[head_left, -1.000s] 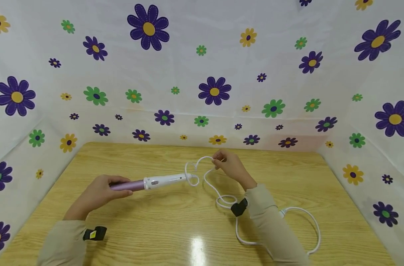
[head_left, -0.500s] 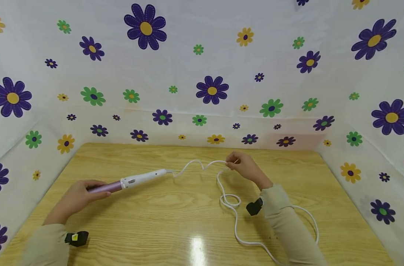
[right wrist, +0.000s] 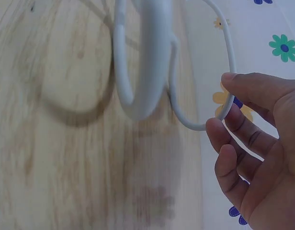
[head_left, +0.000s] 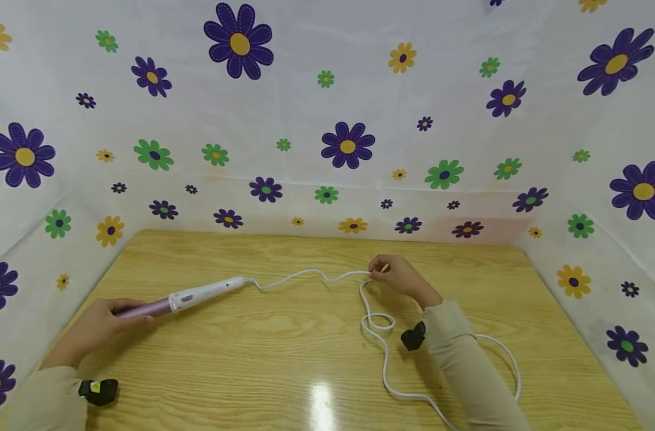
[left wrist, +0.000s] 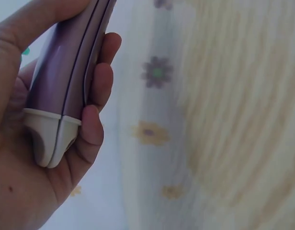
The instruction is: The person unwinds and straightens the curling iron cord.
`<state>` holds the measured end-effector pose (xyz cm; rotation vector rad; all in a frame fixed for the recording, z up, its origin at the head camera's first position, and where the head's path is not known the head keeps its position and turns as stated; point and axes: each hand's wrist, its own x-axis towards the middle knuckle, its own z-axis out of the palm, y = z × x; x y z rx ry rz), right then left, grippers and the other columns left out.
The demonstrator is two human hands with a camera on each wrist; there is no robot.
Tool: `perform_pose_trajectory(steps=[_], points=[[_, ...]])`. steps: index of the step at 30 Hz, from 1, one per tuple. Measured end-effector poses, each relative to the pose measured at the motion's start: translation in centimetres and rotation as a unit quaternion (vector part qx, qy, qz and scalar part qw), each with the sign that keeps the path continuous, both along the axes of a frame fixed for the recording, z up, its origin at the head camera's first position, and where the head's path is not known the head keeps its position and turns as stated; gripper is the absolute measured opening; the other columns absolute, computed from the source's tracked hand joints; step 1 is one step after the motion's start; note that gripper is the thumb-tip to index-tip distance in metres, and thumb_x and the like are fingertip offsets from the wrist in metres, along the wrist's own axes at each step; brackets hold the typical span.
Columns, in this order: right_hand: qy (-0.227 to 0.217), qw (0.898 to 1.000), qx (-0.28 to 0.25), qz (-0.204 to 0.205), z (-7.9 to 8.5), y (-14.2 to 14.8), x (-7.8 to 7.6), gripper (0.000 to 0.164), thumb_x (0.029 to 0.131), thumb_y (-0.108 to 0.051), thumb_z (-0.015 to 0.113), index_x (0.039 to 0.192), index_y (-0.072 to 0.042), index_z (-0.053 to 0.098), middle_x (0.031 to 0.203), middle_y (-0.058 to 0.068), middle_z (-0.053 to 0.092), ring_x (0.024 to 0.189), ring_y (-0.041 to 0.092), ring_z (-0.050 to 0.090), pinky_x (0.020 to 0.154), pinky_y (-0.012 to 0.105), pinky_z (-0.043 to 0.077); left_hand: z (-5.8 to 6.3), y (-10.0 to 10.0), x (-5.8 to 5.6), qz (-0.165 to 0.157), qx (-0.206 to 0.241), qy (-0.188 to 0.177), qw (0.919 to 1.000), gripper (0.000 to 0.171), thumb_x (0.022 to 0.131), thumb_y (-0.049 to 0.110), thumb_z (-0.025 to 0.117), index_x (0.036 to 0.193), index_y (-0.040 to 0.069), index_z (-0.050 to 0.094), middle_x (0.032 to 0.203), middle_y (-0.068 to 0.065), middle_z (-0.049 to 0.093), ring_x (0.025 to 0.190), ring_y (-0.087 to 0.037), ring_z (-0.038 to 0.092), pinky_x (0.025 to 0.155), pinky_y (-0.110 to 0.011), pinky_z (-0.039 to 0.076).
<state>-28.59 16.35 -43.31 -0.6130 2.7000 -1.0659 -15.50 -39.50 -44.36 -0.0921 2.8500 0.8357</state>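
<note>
A hair straightener (head_left: 206,293) with a purple front and a white handle slants over the left half of the table. My left hand (head_left: 96,323) grips it by the purple end. In the left wrist view, fingers and thumb curl round the purple body (left wrist: 66,67), and its split white tip lies against the palm. From the handle a white power cord (head_left: 300,273) runs right in a shallow wave to my right hand (head_left: 400,276). Thumb and fingertips pinch the cord there, near the table's back. In the right wrist view, cord loops (right wrist: 186,122) hang beside the right hand.
Past the right hand, the cord makes a small loop (head_left: 381,323) on the wooden table (head_left: 273,359) and runs to the front right, partly under the right forearm. White flowered cloth (head_left: 284,120) stands round the back and sides. A black wrist camera (head_left: 414,336) sits on each wrist.
My left hand has carried the straightener left and slightly nearer. My right hand moved right with the cord. The coil by the handle has opened out into a longer, flatter line.
</note>
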Motion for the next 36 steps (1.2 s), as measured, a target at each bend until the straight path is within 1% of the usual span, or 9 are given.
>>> perform_pose_trajectory(steps=[6, 11, 15, 18, 23, 25, 29, 32, 36], points=[[0.007, 1.0, 0.008, 0.005, -0.2, 0.0, 0.0, 0.005, 0.088, -0.011, 0.061, 0.087, -0.006, 0.064, 0.084, 0.006, 0.061, 0.08, 0.015, 0.053, 0.073, 0.03, 0.044, -0.2, -0.4, 0.2, 0.01, 0.004, -0.042, 0.9991, 0.073, 0.076, 0.057, 0.065, 0.123, 0.002, 0.057, 0.109, -0.017, 0.061, 0.084, -0.02, 0.051, 0.067, -0.028, 0.038], [-0.004, 1.0, 0.0, 0.017, -0.3, -0.5, 0.2, 0.004, 0.087, -0.008, 0.061, 0.088, -0.005, 0.064, 0.087, 0.007, 0.062, 0.081, 0.016, 0.055, 0.073, 0.028, 0.045, -0.7, -0.3, 0.0, -0.017, 0.008, -0.024, 0.9995, 0.06, 0.078, 0.049, 0.068, 0.117, 0.004, 0.059, 0.103, -0.013, 0.061, 0.082, -0.018, 0.05, 0.066, -0.028, 0.039], [-0.026, 0.999, 0.003, 0.031, -0.4, -0.8, 0.5, 0.008, 0.087, -0.006, 0.059, 0.094, -0.004, 0.064, 0.095, 0.01, 0.063, 0.086, 0.018, 0.057, 0.075, 0.029, 0.047, -1.1, -0.2, -0.1, -0.04, 0.014, -0.014, 0.999, 0.051, 0.078, 0.042, 0.07, 0.112, 0.006, 0.06, 0.1, -0.01, 0.061, 0.08, -0.014, 0.049, 0.066, -0.025, 0.039], [-0.042, 0.999, 0.007, 0.025, 0.0, -0.6, 0.8, 0.014, 0.088, -0.008, 0.059, 0.1, -0.006, 0.064, 0.103, 0.01, 0.062, 0.091, 0.02, 0.058, 0.077, 0.032, 0.048, -1.3, -0.1, 0.1, -0.056, 0.015, -0.014, 0.9982, 0.05, 0.078, 0.04, 0.071, 0.111, 0.005, 0.059, 0.1, -0.01, 0.061, 0.08, -0.014, 0.049, 0.065, -0.024, 0.039], [-0.054, 0.998, 0.022, 0.032, 0.9, 0.9, 2.1, 0.02, 0.089, -0.013, 0.06, 0.107, -0.007, 0.062, 0.111, 0.011, 0.061, 0.095, 0.022, 0.059, 0.08, 0.035, 0.048, -1.2, 0.0, 0.4, -0.067, 0.011, -0.027, 0.9973, 0.054, 0.078, 0.039, 0.071, 0.115, 0.002, 0.056, 0.103, -0.013, 0.061, 0.083, -0.015, 0.05, 0.066, -0.027, 0.04], [-0.052, 0.997, 0.026, 0.04, 1.4, 1.8, 2.8, 0.021, 0.089, -0.013, 0.059, 0.108, -0.005, 0.061, 0.112, 0.012, 0.061, 0.095, 0.022, 0.059, 0.08, 0.035, 0.048, -1.0, 0.1, 0.5, -0.066, 0.015, -0.028, 0.9973, 0.056, 0.079, 0.038, 0.07, 0.118, 0.001, 0.054, 0.106, -0.015, 0.061, 0.086, -0.017, 0.052, 0.068, -0.027, 0.041], [-0.055, 0.996, 0.029, 0.057, 2.5, 3.6, 4.8, 0.022, 0.09, -0.014, 0.059, 0.109, -0.004, 0.06, 0.111, 0.013, 0.061, 0.094, 0.02, 0.058, 0.08, 0.034, 0.048, -0.1, 0.9, 0.5, -0.073, 0.023, -0.001, 0.9971, 0.059, 0.08, 0.036, 0.07, 0.122, -0.002, 0.05, 0.112, -0.022, 0.059, 0.097, -0.03, 0.056, 0.075, -0.035, 0.045], [-0.065, 0.994, 0.035, 0.077, 2.9, 4.7, 6.2, 0.024, 0.09, -0.018, 0.059, 0.11, -0.005, 0.059, 0.111, 0.012, 0.061, 0.094, 0.018, 0.057, 0.079, 0.031, 0.047, 0.9, 1.8, 0.3, -0.081, 0.021, 0.026, 0.9961, 0.06, 0.082, 0.037, 0.068, 0.125, 0.0, 0.049, 0.117, -0.025, 0.057, 0.107, -0.04, 0.051, 0.081, -0.049, 0.044], [-0.085, 0.992, 0.029, 0.092, 3.1, 5.6, 7.9, 0.027, 0.09, -0.023, 0.06, 0.111, -0.007, 0.059, 0.11, 0.012, 0.061, 0.092, 0.014, 0.057, 0.076, 0.026, 0.047, 2.4, 3.5, -0.7, -0.091, 0.034, 0.03, 0.9949, 0.062, 0.084, 0.043, 0.064, 0.13, 0.006, 0.045, 0.126, -0.022, 0.052, 0.115, -0.041, 0.044, 0.085, -0.057, 0.038]])
